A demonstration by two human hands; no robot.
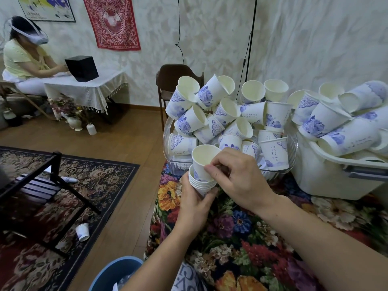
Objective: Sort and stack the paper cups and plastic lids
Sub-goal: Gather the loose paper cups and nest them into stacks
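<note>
The left hand (194, 203) wraps its fingers round a short stack of nested paper cups (201, 183), holding it upright just above the near edge of the table (241, 238), which is draped in a flowered cloth. The right hand (235, 177) pinches the rim of a single cup (204, 162) between thumb and fingertips and has it partly seated in the top of the stack, tilted a little and not yet pushed home. So the step in hand is adding one more cup to the stack. Behind the hands a clear tray (292, 152) is heaped with loose cups (226, 114) lying every way, and to the right a white tub (327, 177) holds more of them, so most of the sorting looks undone. No plastic lids can be made out with any certainty. The next move probably calls for straightening the cup and pressing it down till it nests, then letting go with the right hand to reach into the heap for another, while the left keeps the stack steady. One cup lies on the floor (83, 232) by the rug
</note>
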